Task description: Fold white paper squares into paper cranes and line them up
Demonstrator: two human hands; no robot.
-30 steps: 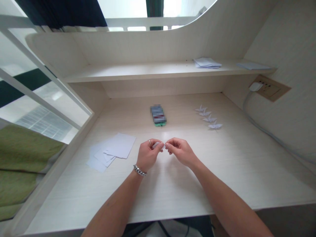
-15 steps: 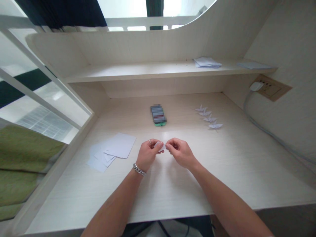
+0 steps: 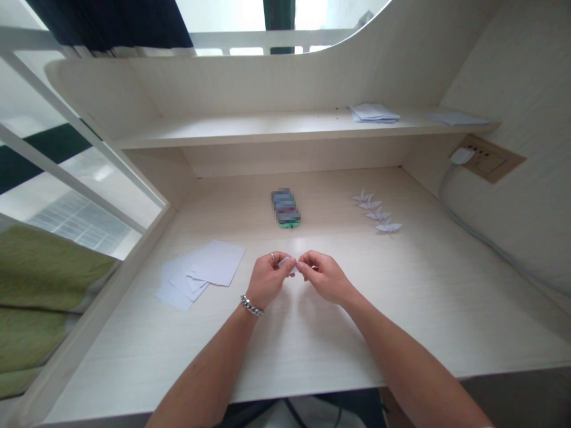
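Observation:
My left hand and my right hand meet at the middle of the pale wooden desk. Both pinch a small folded piece of white paper between thumb and fingertips. Most of the paper is hidden by my fingers. My left hand wears a ring and a metal bracelet. A loose pile of white paper squares lies to the left of my left hand.
Several folded white paper cranes stand in a row at the back right. A phone lies behind my hands. Paper stacks rest on the shelf. A cable runs from the wall socket along the right.
My hands have closed in slightly on the small paper, which now shows less between my fingers. Nothing else on the desk has moved.

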